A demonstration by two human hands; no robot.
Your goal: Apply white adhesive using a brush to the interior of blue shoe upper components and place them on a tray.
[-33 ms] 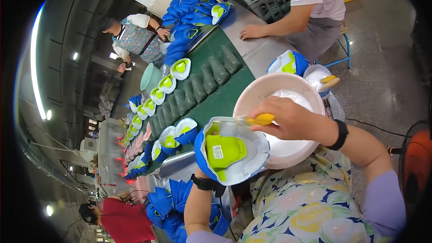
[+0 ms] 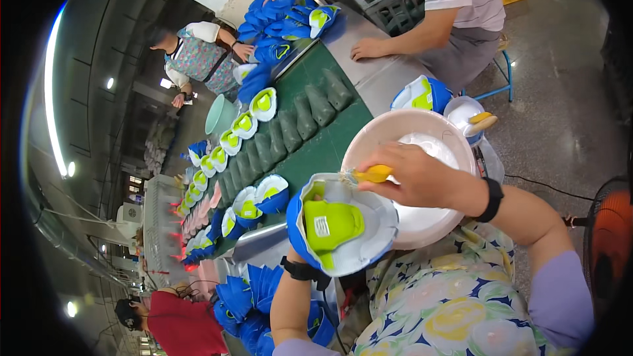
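Note:
My left hand [image 2: 296, 252] is mostly hidden under a blue and white shoe upper [image 2: 343, 231] with a lime green inner piece, which it holds up from below. My right hand [image 2: 415, 175] is shut on a yellow-handled brush [image 2: 370, 174]. The brush's bristles touch the upper's white inner rim at its top edge. Just behind both hands stands a large pale bowl [image 2: 386, 128] with white paste in it.
A green conveyor belt [image 2: 330, 145] runs away to the upper left, carrying dark green lasts and several blue-green uppers. A small white cup [image 2: 461, 113] with a brush and another upper [image 2: 419, 95] sit beyond the bowl. Blue uppers [image 2: 250, 303] pile at lower left. Other people work along the belt.

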